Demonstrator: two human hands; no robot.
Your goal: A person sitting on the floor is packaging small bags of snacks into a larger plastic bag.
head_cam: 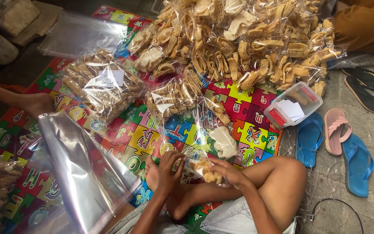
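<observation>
I sit cross-legged on a colourful puzzle mat [135, 134]. My left hand [169, 170] and my right hand [226, 171] both grip a small clear bag of brown crackers [204, 170] held between them over my lap. My left fingers pinch the bag's left side; my right hand holds its right end. A stack of empty clear plastic bags [78, 169] lies just left of my left arm. A white round cracker in plastic [224, 141] lies on the mat right behind my hands.
A big heap of filled cracker bags [234, 47] covers the far mat. A clear plastic box with paper slips [293, 106] sits at the mat's right edge. Sandals [351, 160] lie on the concrete to the right. Another person's foot [31, 103] rests at left.
</observation>
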